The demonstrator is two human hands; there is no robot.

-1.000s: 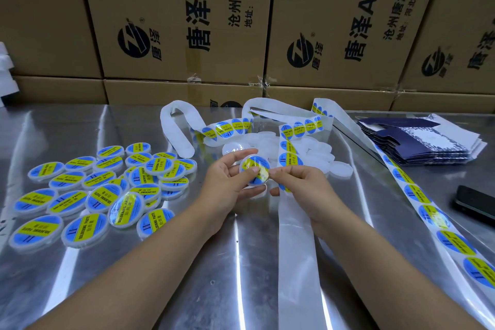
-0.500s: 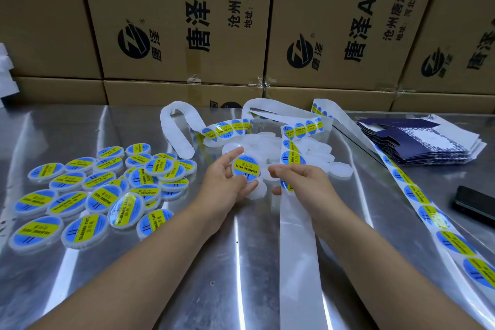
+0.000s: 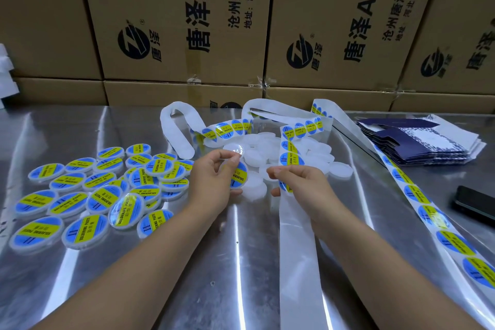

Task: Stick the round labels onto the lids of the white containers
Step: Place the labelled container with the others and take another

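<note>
a good part of the work is done, but not all of it. on the left half of the bench (image 3: 67, 128) lies a loose heap of finished containers (image 3: 93, 195), many of them, each with a blue and yellow label on its lid, some leaning on their neighbours. toward the far edge, near the middle, a smaller pile of plain white containers (image 3: 267, 151) waits with bare lids, so i judge that more than half is done and a fair number is left.

your left hand (image 3: 211, 179) grips one container (image 3: 239, 175) between thumb and curled fingers, just in front of the plain pile. this one has its label already on the lid. the lid is tilted toward your right hand and the print runs sideways. the label looks flat and well centred, though your fingers hide part of its edge.

your right hand (image 3: 297, 182) is just beside it, not touching it. its fingers are curled and seem to pinch the label strip (image 3: 292, 161) at the next round label (image 3: 285, 185). below that hand the strip runs to the near edge as bare backing (image 3: 297, 249), its labels used up. a second long stretch of labels (image 3: 428, 211) goes along the right side of the bench to the near right corner — the supply of labels is not a problem. the next step, as i judge, is to put the held container with the finished ones.
</note>
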